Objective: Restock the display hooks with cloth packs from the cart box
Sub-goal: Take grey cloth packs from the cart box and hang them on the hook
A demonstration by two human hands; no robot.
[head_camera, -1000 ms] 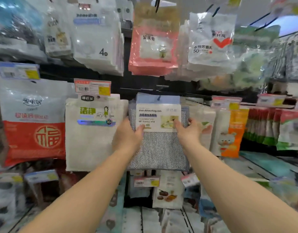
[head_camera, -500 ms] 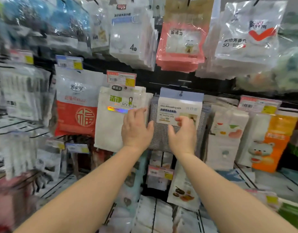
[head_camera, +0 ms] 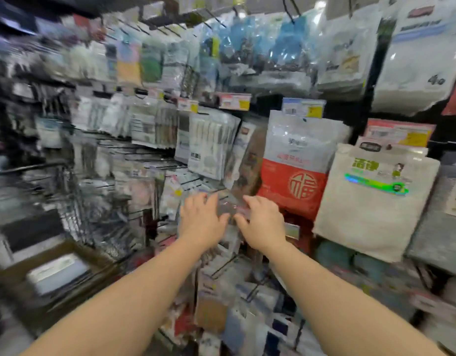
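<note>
Both my hands hang in the air in front of the display, empty, with fingers spread and relaxed. My left hand (head_camera: 202, 218) and my right hand (head_camera: 263, 222) are close together, just left of the red-and-white pack (head_camera: 296, 173). The grey cloth pack (head_camera: 437, 227) hangs at the far right edge, beside the beige cloth pack (head_camera: 370, 201). At the lower left stands the brown cart box (head_camera: 13, 286) with pale blue-topped cloth packs (head_camera: 57, 276) lying in it. The view is blurred by motion.
Hooks crowded with hanging packs fill the wall ahead, with price tags (head_camera: 234, 101) on their tips. The cart's black wire frame (head_camera: 54, 176) rises at the left behind the box. More packs hang low between my forearms.
My hands have let go of the grey cloth pack, which stays hanging on its hook. The view has swung left toward the cart, and both hands have moved left, away from the pack.
</note>
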